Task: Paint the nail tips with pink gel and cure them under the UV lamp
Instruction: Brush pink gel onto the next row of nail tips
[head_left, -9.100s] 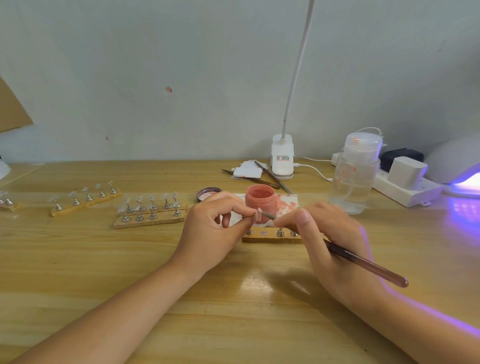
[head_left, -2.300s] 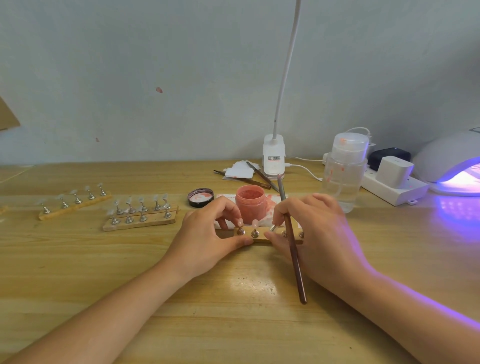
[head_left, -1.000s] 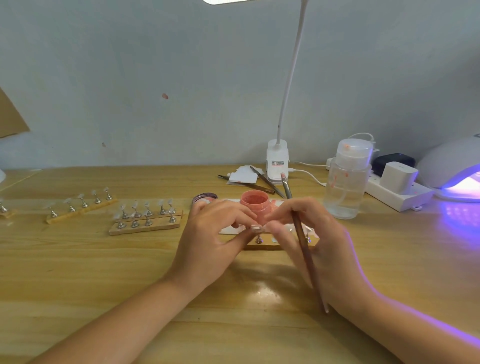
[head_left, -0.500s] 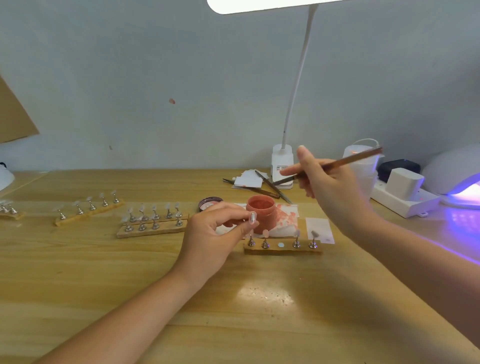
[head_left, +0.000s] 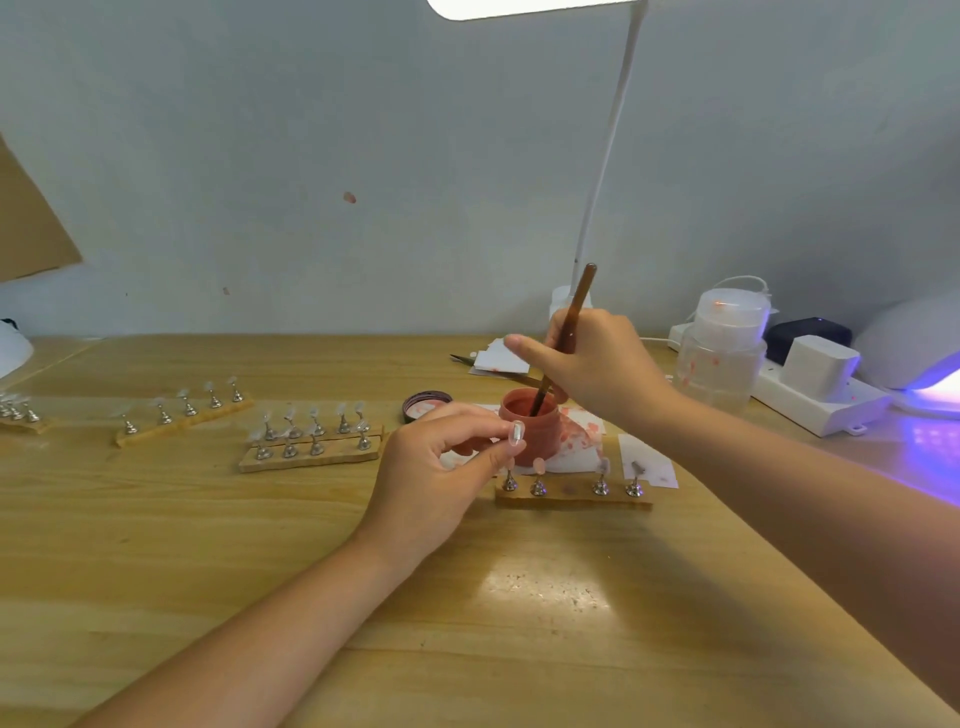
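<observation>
My left hand (head_left: 434, 475) pinches a small metal stand with a clear nail tip (head_left: 517, 432) between thumb and forefinger, just left of the open pink gel jar (head_left: 530, 431). My right hand (head_left: 597, 366) grips a brown brush (head_left: 569, 325) held steeply, its tip down inside the jar. In front of the jar lies a wooden holder strip (head_left: 574, 496) carrying several metal stands; two at its left end bear pink tips. The UV lamp (head_left: 914, 358) glows purple at the far right edge.
The jar's lid (head_left: 427, 405) lies left of the jar on stained paper. Other wooden strips with clear tips (head_left: 311, 436) sit to the left. A clear pump bottle (head_left: 727, 348), a white power strip (head_left: 815, 395) and a desk lamp pole (head_left: 608, 150) stand at the back right.
My right hand has swung the brush from level in the air to upright and lowered its tip into the gel jar. My left hand keeps holding the tip stand beside the jar.
</observation>
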